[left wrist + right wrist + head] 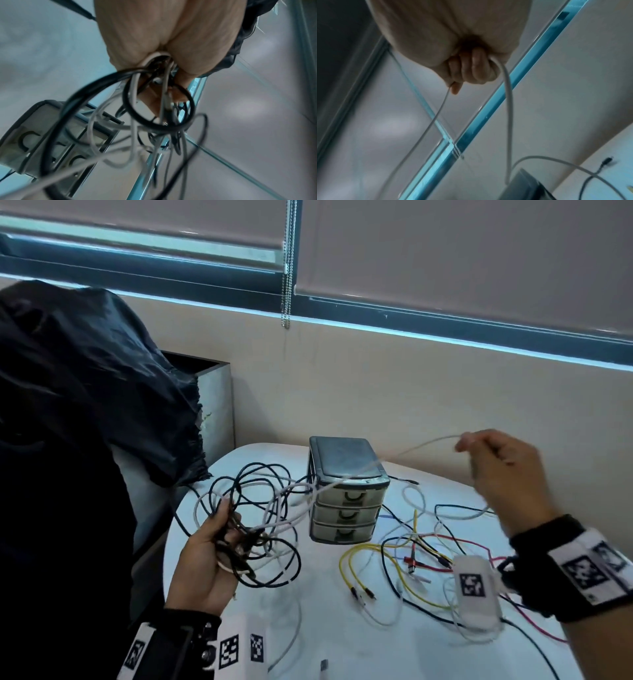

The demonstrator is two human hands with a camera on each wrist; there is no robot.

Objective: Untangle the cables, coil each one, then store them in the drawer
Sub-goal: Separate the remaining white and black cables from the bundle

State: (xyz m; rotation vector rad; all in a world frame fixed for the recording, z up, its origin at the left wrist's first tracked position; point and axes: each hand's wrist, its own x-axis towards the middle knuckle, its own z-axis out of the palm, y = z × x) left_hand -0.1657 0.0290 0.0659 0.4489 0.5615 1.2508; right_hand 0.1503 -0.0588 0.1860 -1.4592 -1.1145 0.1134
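Cables: my left hand (205, 556) grips a black-and-white tangle (253, 515) above the table (308, 628); my right hand (503, 470) pinches one white cable (421, 444), raised, running over the drawer unit (346, 491). More cables (411, 563) lie loose beside it.

Right hand (453, 40) is gripping a white cable (507, 94), fingers (477, 67) curling round it. Both strands are hanging toward a dark box top (522, 188). A black cable (597, 174) is lying on the white table (607, 182).
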